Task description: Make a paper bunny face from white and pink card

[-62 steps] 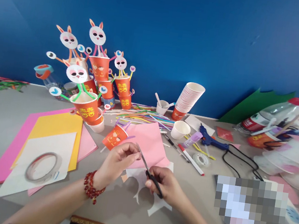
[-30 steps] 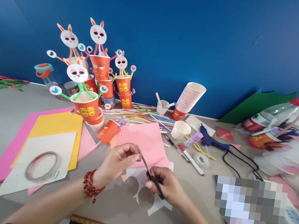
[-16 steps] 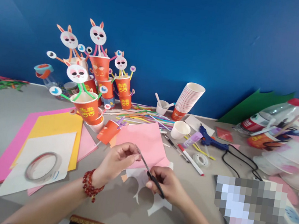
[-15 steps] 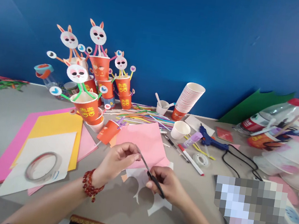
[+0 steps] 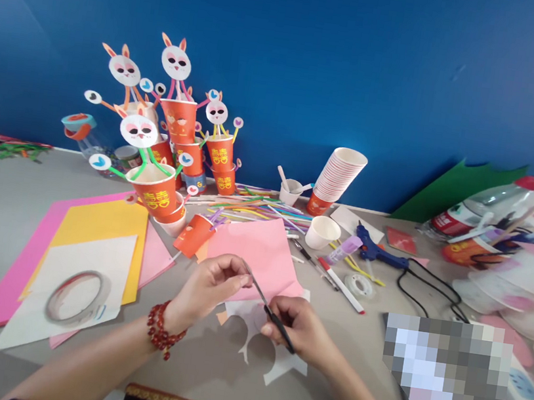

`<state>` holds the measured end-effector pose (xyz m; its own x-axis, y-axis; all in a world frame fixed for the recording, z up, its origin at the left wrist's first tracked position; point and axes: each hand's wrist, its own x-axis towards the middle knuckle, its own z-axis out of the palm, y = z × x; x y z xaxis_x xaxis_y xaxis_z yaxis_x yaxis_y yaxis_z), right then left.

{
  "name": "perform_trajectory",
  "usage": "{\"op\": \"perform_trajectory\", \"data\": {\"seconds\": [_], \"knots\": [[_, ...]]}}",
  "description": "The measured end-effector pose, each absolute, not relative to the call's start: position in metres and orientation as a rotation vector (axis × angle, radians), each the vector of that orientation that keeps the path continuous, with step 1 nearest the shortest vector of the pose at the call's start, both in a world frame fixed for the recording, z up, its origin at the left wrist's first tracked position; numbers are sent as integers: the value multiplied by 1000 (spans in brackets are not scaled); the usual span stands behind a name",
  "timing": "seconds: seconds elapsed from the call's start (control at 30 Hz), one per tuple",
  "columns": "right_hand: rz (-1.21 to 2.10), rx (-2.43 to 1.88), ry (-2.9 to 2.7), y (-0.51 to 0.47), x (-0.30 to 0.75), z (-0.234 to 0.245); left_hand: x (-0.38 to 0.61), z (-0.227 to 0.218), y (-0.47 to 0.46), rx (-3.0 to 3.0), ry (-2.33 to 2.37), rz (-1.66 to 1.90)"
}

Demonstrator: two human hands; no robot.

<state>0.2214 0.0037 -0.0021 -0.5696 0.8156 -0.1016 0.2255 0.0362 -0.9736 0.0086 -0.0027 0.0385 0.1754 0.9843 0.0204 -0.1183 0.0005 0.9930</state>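
Observation:
My right hand (image 5: 293, 329) grips a pair of scissors (image 5: 282, 329) with dark handles, their blades pointing up and left. My left hand (image 5: 220, 279) is closed in a pinch at the blade tips; whatever lies between its fingers is too small to make out. Below both hands lie white paper scraps (image 5: 253, 352) with round cut-outs. Just beyond them is a pink paper sheet (image 5: 255, 248). An orange paper cup (image 5: 194, 235) rests tilted beside that sheet, left of it.
Rabbit-faced paper cups (image 5: 152, 187) stand back left. A roll of tape (image 5: 74, 295) lies on coloured paper at left. Further right are a cup stack (image 5: 340, 177), a red-white marker (image 5: 342, 285), a blue glue gun (image 5: 379, 249) and a pixelated device (image 5: 444, 384). Pipe cleaners (image 5: 251, 204) lie along the back.

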Motion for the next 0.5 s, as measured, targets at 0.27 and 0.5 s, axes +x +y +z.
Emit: {"op": "perform_trajectory", "data": {"seconds": [0.27,0.5], "knots": [[1492,-1047,-1895,6,223,-1,4,38,-1,1291,964,1100],[1446,-1066,-1967,8,225,-1,0,45,0,1335,975,1045]]}}
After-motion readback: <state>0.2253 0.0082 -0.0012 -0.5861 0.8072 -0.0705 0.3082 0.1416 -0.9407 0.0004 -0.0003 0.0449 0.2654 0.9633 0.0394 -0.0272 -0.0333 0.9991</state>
